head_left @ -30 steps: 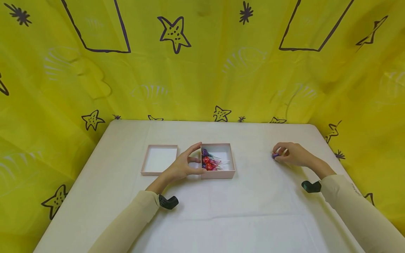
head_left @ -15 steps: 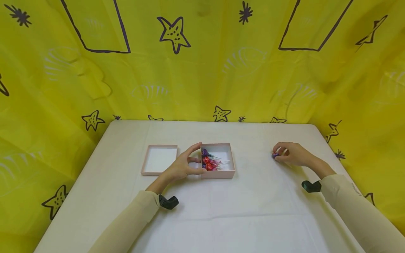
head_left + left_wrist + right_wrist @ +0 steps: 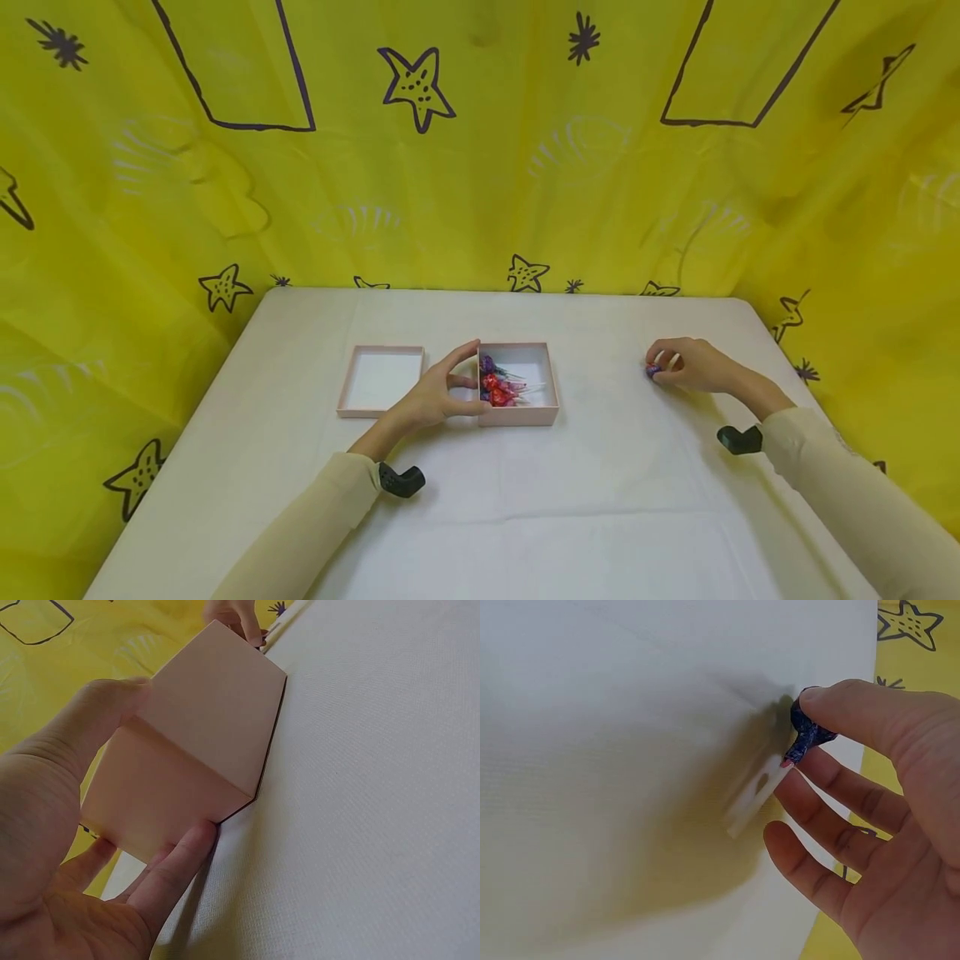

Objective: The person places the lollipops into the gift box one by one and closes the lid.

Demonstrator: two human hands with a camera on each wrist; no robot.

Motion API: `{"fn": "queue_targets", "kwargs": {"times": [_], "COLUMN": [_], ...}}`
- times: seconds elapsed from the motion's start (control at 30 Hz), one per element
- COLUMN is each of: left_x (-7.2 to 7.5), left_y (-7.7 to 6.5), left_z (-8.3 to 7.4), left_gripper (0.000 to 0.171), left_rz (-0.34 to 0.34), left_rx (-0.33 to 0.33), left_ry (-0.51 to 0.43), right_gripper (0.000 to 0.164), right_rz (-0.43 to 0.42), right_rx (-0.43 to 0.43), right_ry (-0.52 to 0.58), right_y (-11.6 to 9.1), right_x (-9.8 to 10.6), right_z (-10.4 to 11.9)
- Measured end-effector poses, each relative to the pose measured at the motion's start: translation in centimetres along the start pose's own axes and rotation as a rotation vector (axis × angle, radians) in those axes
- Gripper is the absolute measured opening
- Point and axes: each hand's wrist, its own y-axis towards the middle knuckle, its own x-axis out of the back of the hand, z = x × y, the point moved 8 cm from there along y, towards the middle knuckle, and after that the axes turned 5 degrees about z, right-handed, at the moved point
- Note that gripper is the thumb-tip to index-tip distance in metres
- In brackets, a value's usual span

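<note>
A pink box (image 3: pixel 519 416) with a white inside stands in the middle of the table, its open top facing up. My left hand (image 3: pixel 431 398) grips its left side, thumb at the near corner and fingers spread along the side wall. Inside lie several wrapped lollipops (image 3: pixel 498 388), red and purple, heads toward the left wall and sticks pointing right. Off to the right, my right hand (image 3: pixel 693 367) pinches a lollipop (image 3: pixel 802 735) by its dark blue wrapped head between thumb and fingers. Its white stick slants down in the right wrist view, close over the white cloth.
A shallow pink-edged box lid (image 3: pixel 381 382), white inside, lies left of the box, partly behind my left hand. White cloth covers the table (image 3: pixel 570 533). A yellow curtain (image 3: pixel 480 183) with drawn stars rises behind and along both sides.
The head view has shifted slightly, so everything sits a little lower in it. Both hands keep their holds, the left on the box and the right on the lollipop.
</note>
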Motion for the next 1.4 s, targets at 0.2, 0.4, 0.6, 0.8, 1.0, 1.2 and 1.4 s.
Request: {"fn": "queue_targets", "kwargs": {"times": [0.2,0.4,0.6,0.8,1.0,1.2,1.4], "left_x": [0.0,0.0,-0.1,-0.1,-0.1,-0.1,-0.1], "left_y": [-0.1,-0.1,0.0,0.1,-0.1,-0.2,-0.2], "left_z": [0.0,0.0,0.1,0.0,0.0,0.0,-0.1], "left_gripper": [0.104,0.103,0.103,0.103,0.103,0.103,0.103], "left_rz": [-0.004,-0.003,0.004,0.003,-0.001,-0.004,0.0], "left_rx": [0.012,0.004,0.006,0.001,0.01,0.013,0.006], "left_ry": [-0.01,-0.005,-0.011,-0.007,-0.001,0.009,0.004], "right_gripper": [0.019,0.019,0.017,0.017,0.019,0.019,0.02], "right_rz": [0.019,0.019,-0.002,-0.013,-0.006,0.003,0.006], "right_rx": [0.022,0.074,0.129,0.161,0.174,0.168,0.191], "right_ry": [-0.021,-0.002,0.014,0.032,0.045,0.038,0.046], "right_y": [0.3,0.4,0.7,1.4,2.4,3.4,4.3], "right_x": [0.9,2.2,3.6,4.7,4.9,4.9,4.9], "right_z": [1.1,3.2,5.4,7.5,9.3,10.7,12.1]}}
